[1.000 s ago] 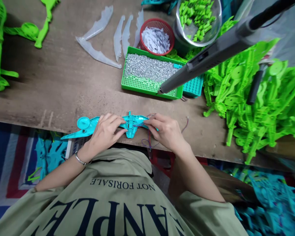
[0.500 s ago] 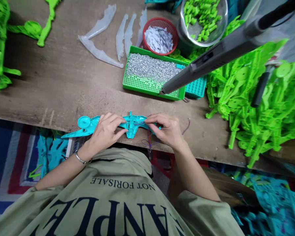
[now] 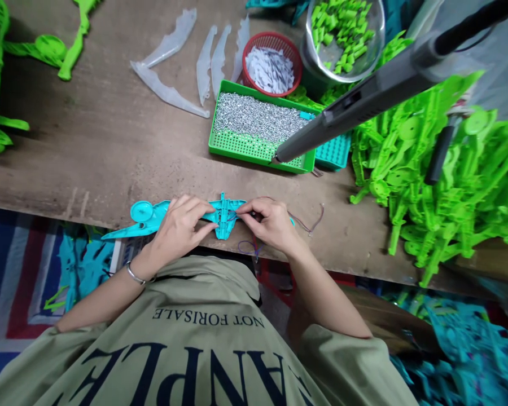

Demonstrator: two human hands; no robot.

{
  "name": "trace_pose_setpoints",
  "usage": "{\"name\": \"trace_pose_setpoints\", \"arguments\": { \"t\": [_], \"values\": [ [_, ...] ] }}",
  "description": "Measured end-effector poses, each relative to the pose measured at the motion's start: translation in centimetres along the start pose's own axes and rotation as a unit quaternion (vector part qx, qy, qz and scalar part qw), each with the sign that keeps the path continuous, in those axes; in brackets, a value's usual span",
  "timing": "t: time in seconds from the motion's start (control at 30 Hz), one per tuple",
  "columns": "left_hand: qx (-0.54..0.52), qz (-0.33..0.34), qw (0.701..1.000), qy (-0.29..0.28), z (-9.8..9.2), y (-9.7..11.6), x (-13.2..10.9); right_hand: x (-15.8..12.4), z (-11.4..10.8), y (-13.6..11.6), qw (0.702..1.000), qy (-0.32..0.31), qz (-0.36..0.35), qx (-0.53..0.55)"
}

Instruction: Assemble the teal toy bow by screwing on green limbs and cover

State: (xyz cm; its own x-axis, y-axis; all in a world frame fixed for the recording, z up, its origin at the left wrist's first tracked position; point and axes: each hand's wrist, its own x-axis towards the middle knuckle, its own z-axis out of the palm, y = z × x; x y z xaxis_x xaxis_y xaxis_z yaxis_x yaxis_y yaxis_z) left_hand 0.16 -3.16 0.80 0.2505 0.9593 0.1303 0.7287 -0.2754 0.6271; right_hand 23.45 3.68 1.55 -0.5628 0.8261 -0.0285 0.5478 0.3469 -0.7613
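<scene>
A long turquoise plastic shell [image 3: 142,212] lies along the table's front edge, its ribbed inner side up at the crosspiece [image 3: 224,223]. My left hand [image 3: 181,224] grips it left of the crosspiece, thumb and fingers pressing on its sides. Just right of the crosspiece, my right hand [image 3: 268,221] pinches thin wires at the shell, fingertips together. Purple and red wires [image 3: 246,247] loop down over the table edge below this hand. More thin wire [image 3: 311,228] trails to the right on the table. The shell's right part is mostly hidden under my right hand.
A green tray [image 3: 241,148] of small metal screws stands beyond the shell, with a grey electric screwdriver [image 3: 342,107] hanging over it. Behind are a red basket [image 3: 295,56] and a metal bowl [image 3: 311,42] of green pieces. Green shells [image 3: 406,169] pile at right; translucent pieces [image 3: 169,96] lie at back.
My right hand has moved left along the shell, close to the crosspiece, with the wires. More wire now shows on the table to its right. My left hand keeps its hold.
</scene>
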Motion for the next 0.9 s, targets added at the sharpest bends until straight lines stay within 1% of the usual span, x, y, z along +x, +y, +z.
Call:
{"name": "trace_pose_setpoints", "arguments": {
  "t": [0.13, 0.23, 0.27, 0.33, 0.37, 0.4, 0.43, 0.47, 0.5, 0.53, 0.57, 0.6, 0.67, 0.7, 0.73, 0.77, 0.8, 0.9],
  "values": [
    [0.010, -0.005, 1.000, -0.013, -0.2, 0.3, 0.2, 0.1, 0.1, 0.1, 1.000, -0.005, -0.003, -0.003],
    [0.018, -0.005, 1.000, -0.022, -0.4, 0.8, 0.4, -0.3, -0.1, 0.2, 1.000, 0.013, 0.008, 0.006],
    [0.013, -0.003, 1.000, -0.010, -0.5, 1.0, 0.4, -0.4, -0.1, 0.3, 1.000, 0.023, 0.013, 0.008],
    [-0.017, -0.010, 0.999, 0.043, -0.6, 1.5, 0.0, -0.6, 0.1, 0.4, 0.999, 0.039, 0.013, 0.014],
    [-0.044, -0.027, 0.996, 0.069, -0.7, 1.8, -0.5, -0.7, 0.2, 0.5, 0.999, 0.045, 0.006, 0.017],
    [-0.079, -0.056, 0.992, 0.085, -0.7, 2.0, -1.0, -0.8, 0.4, 0.6, 0.998, 0.051, -0.006, 0.021],
    [-0.121, -0.097, 0.985, 0.083, -0.7, 2.3, -1.6, -0.8, 0.5, 0.7, 0.998, 0.056, -0.020, 0.022],
    [-0.169, -0.146, 0.972, 0.067, -0.6, 2.5, -2.2, -0.9, 0.7, 0.8, 0.997, 0.062, -0.036, 0.022],
    [-0.224, -0.200, 0.953, 0.046, -0.5, 2.7, -2.7, -0.9, 0.8, 0.9, 0.996, 0.069, -0.052, 0.020],
    [-0.286, -0.253, 0.924, 0.029, -0.2, 2.9, -3.2, -0.9, 0.9, 1.0, 0.995, 0.075, -0.065, 0.017],
    [-0.353, -0.302, 0.885, 0.021, 0.0, 3.1, -3.5, -0.9, 1.0, 1.1, 0.994, 0.080, -0.076, 0.014],
    [-0.422, -0.343, 0.839, 0.024, 0.3, 3.3, -3.7, -1.0, 1.1, 1.2, 0.993, 0.081, -0.085, 0.012],
    [-0.542, -0.401, 0.736, 0.056, 0.8, 3.8, -3.5, -1.0, 1.1, 1.4, 0.992, 0.083, -0.092, 0.013],
    [-0.582, -0.419, 0.693, 0.075, 1.0, 4.1, -3.2, -1.0, 1.1, 1.5, 0.992, 0.085, -0.093, 0.016],
    [-0.608, -0.430, 0.662, 0.090, 1.1, 4.3, -2.9, -1.0, 1.0, 1.6, 0.992, 0.088, -0.094, 0.021],
    [-0.622, -0.433, 0.644, 0.098, 1.2, 4.6, -2.5, -1.0, 1.0, 1.6, 0.991, 0.092, -0.096, 0.027],
    [-0.630, -0.431, 0.639, 0.097, 1.2, 4.8, -2.2, -1.0, 1.0, 1.7, 0.990, 0.098, -0.100, 0.033],
    [-0.627, -0.416, 0.654, 0.069, 1.2, 5.3, -1.4, -1.2, 0.8, 1.6, 0.985, 0.121, -0.118, 0.042]
  ]
}}
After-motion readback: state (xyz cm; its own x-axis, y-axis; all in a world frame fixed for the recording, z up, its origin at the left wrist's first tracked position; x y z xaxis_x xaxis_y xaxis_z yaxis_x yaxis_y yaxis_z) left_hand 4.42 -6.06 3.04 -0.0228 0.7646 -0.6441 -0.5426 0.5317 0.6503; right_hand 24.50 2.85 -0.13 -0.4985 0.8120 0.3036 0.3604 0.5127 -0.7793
